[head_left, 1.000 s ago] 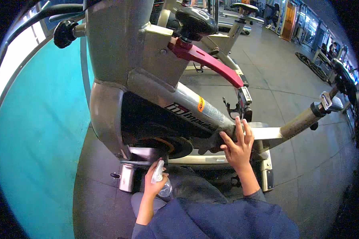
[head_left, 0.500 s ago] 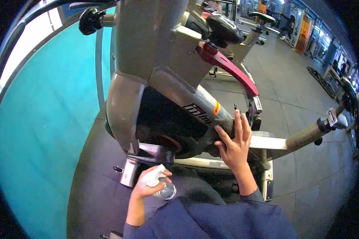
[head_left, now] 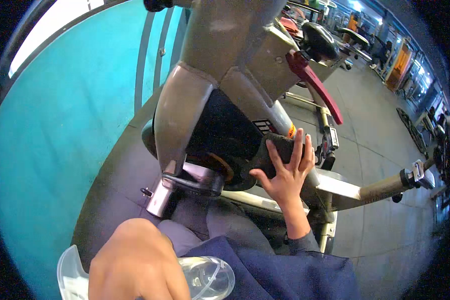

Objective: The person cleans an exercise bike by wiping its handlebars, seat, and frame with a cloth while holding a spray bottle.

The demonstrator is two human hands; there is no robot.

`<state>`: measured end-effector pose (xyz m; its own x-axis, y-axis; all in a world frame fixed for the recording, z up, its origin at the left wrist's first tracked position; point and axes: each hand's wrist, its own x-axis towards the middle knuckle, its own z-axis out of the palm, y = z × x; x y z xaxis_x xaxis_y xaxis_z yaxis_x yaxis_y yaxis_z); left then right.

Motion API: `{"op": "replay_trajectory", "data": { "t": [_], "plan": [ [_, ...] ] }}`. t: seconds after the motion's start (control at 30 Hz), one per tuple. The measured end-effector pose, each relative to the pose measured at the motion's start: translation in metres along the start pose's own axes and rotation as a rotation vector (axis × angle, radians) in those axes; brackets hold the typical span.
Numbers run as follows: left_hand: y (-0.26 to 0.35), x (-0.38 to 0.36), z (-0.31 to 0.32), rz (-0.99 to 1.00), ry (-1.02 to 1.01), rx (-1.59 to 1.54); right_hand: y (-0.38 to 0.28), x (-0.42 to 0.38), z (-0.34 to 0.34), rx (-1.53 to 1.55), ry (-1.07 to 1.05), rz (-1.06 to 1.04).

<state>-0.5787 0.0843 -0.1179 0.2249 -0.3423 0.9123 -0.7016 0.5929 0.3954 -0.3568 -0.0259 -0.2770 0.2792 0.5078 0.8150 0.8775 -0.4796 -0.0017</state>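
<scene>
Close to the camera at the lower left, my left hand [head_left: 137, 262] is closed around a clear spray bottle [head_left: 212, 280] with a white trigger head [head_left: 71, 275]. The bottle lies tilted almost sideways, and my knuckles hide its neck. My right hand [head_left: 286, 182] has its fingers spread flat over a dark grey cloth [head_left: 261, 162]. It presses the cloth against the lower frame of an exercise bike [head_left: 182, 112], just below the bike's logo and an orange sticker [head_left: 292, 131]. Part of the cloth shows left of the thumb.
A crank and pedal [head_left: 192, 186] stick out toward my legs. The red lever [head_left: 317, 87] sits above my right hand, and the bike's rear leg [head_left: 380, 189] reaches right. A turquoise wall panel [head_left: 60, 145] stands on the left. Other gym machines line the far right.
My left hand has come up closer to the camera with the spray bottle, which has turned on its side. My right hand has shifted slightly left with the cloth. The view has tilted.
</scene>
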Motion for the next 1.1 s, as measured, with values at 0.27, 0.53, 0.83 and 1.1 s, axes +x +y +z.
{"op": "replay_trajectory", "data": {
  "t": [0.27,0.53,0.83,1.1],
  "plan": [
    [-0.006,0.006,0.005,0.029,-0.080,-0.014,0.010,-0.026,0.014,-0.014,0.060,-0.018],
    [-0.007,-0.007,0.003,0.055,-0.256,-0.181,-0.011,-0.012,-0.005,0.084,0.168,-0.195],
    [0.015,-0.004,0.019,-0.053,-0.187,-0.120,-0.059,0.028,0.007,0.013,0.044,-0.218],
    [0.027,-0.012,0.031,-0.155,-0.212,-0.180,-0.053,0.016,-0.010,0.036,-0.094,-0.124]
  ]
}}
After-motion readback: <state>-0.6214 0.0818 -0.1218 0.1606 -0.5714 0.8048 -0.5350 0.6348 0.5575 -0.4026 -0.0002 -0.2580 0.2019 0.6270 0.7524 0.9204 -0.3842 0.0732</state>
